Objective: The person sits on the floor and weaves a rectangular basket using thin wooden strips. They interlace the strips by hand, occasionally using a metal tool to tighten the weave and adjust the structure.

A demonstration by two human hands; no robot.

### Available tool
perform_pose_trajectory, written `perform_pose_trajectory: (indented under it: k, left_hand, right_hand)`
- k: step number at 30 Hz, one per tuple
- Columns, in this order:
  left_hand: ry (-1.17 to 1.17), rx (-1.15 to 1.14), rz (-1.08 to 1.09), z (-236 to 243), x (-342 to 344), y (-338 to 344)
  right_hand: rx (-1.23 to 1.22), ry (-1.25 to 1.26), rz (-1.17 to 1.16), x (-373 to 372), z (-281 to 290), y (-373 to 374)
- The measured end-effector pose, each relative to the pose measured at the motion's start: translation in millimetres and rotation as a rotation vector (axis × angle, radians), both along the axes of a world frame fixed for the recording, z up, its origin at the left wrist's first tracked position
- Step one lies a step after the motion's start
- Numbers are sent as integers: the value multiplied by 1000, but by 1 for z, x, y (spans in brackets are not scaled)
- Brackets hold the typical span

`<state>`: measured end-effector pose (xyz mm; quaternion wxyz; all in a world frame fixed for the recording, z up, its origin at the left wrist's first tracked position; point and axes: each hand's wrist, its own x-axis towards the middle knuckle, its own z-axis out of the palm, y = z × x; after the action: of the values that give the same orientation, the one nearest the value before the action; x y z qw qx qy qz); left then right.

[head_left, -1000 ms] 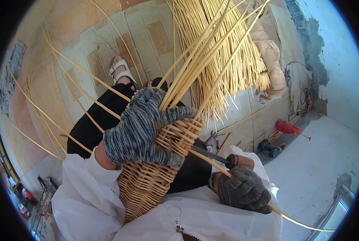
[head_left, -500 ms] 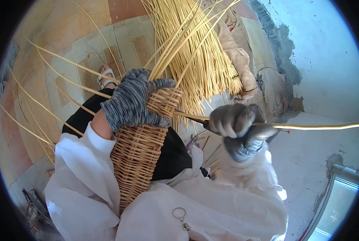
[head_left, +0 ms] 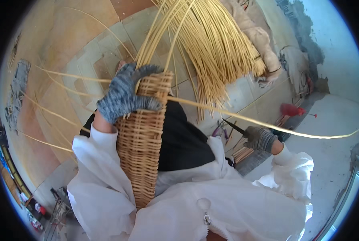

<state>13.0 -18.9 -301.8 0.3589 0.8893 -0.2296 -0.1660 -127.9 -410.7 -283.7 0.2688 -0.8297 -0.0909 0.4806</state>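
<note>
A narrow woven wicker basket leans upright across my lap, long strands rising from its upper end. My left hand, in a grey knitted glove, is closed around that end, with its thumb across the weave. One long pale strand leaves the basket's right edge and stretches far right, held by neither hand. Low on the right, my gloved right hand is closed on a black pointed tool, its tip aimed up-left, apart from the basket. The tool's handle is hidden in my fist.
A large bundle of pale strands lies on the tiled floor ahead, beside a crumpled beige cloth. Purple-handled pliers, cut sticks and a red object lie near my right hand. Loose strands fan out left.
My right hand has moved down and right, drawing the black tool away from the basket edge and leaving the long strand. My left hand still grips the basket; the view has shifted.
</note>
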Motion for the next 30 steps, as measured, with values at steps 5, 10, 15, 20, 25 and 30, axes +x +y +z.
perform_pose_trajectory:
  k: [5, 10, 15, 20, 25, 30]
  left_hand:
    - [-105, 72, -117, -4, -2, -17]
    - [-93, 41, -165, 3, 2, -24]
    - [-40, 61, -170, -2, 4, -26]
    - [-73, 65, -148, -2, 3, -26]
    - [-69, 66, -149, -2, 3, -22]
    - [-68, 60, -160, -1, 4, -21]
  right_hand:
    - [581, 25, -377, -36, -1, 38]
    - [534, 37, -545, -23, 22, 65]
    - [422, 151, -548, -13, 26, 71]
    - [509, 27, -512, -15, 26, 69]
    - [492, 19, -500, -14, 27, 73]
    - [513, -47, -507, -12, 27, 77]
